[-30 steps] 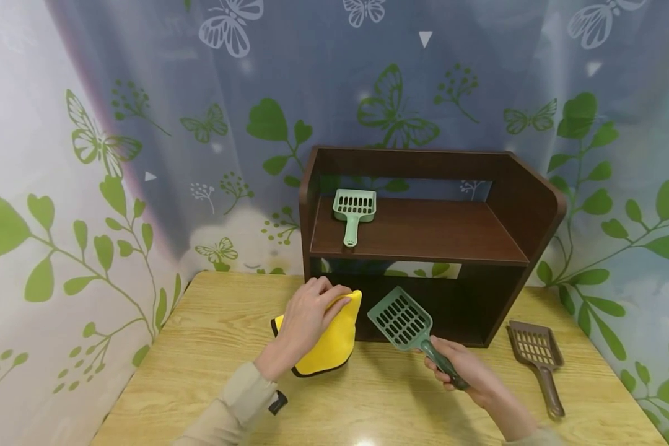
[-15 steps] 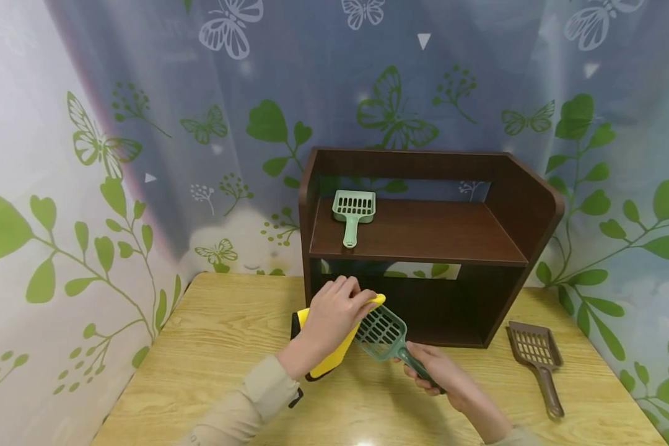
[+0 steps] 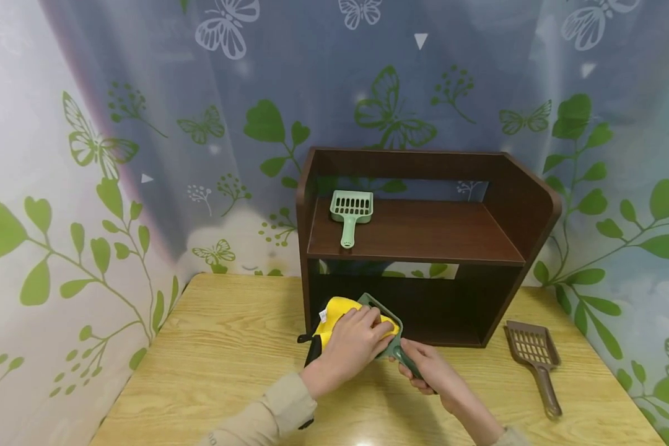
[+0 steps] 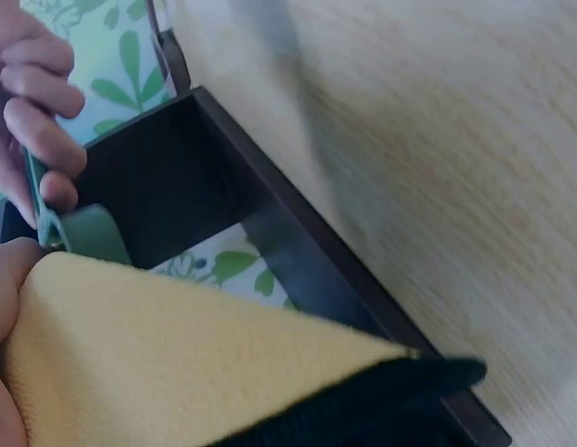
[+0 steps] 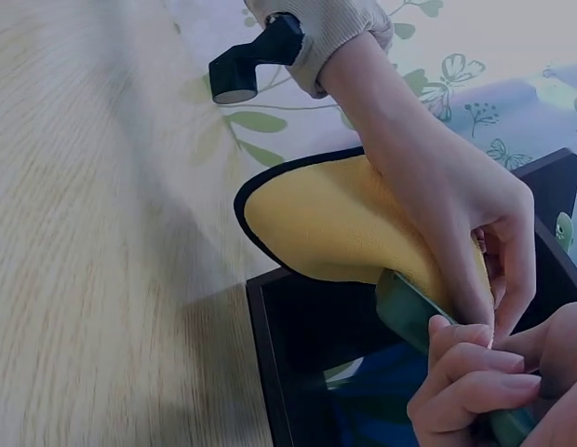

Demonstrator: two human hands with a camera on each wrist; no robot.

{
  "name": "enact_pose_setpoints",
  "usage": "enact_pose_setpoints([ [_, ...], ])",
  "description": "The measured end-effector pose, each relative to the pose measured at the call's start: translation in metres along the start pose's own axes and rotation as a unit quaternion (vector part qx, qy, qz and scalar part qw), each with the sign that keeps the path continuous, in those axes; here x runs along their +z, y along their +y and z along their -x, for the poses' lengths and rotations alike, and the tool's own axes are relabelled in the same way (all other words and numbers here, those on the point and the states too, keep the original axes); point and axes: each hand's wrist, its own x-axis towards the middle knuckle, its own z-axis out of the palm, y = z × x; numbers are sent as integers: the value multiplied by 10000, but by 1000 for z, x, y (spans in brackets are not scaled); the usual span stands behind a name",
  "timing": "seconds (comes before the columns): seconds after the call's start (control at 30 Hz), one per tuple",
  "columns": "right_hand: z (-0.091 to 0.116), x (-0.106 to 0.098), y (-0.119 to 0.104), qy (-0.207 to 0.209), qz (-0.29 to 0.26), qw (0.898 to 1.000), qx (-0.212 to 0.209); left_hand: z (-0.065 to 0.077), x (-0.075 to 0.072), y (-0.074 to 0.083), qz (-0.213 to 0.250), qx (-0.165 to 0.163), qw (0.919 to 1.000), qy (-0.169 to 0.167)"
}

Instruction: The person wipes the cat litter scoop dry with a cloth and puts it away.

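My right hand [image 3: 432, 371] grips the handle of a dark green litter scoop [image 3: 397, 316], its slotted head tilted up to the left. My left hand [image 3: 357, 344] pinches a yellow cloth [image 3: 340, 306] with black edging and holds it over the scoop's head, covering most of the slots. In the right wrist view the cloth [image 5: 316, 219] hangs out behind the left hand, and the scoop's green side [image 5: 409, 307] shows beneath it. Seen from the left wrist, the cloth [image 4: 158, 345] spreads out in front of the fingers and hides much of the scoop.
A dark brown two-tier shelf [image 3: 418, 232] stands at the back of the wooden table [image 3: 228, 347]. On its upper tier lies a light green litter scoop [image 3: 350, 214]. A brown litter scoop [image 3: 535, 356] rests on the table at the right. Patterned curtain [image 3: 201, 155] hangs behind.
My left hand has carried the cloth rightward onto the scoop's head, which was uncovered a second ago. The right hand has brought the scoop a little to the left.
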Motion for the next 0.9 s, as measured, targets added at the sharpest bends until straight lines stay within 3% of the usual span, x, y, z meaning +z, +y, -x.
enact_pose_setpoints([
  [0.2,-1,2,-2,36,-80,10000,19,-1,2,1,-29,-24,10000,70],
  [0.43,-2,6,-3,40,-14,10000,23,-3,1,-10,-558,-72,9984,-17],
  [0.7,0,6,-3,131,-65,9999,55,-4,-3,-24,-711,-529,9951,435],
  [0.9,1,3,-1,339,45,9994,43,-5,-4,-29,-935,-648,9927,391],
])
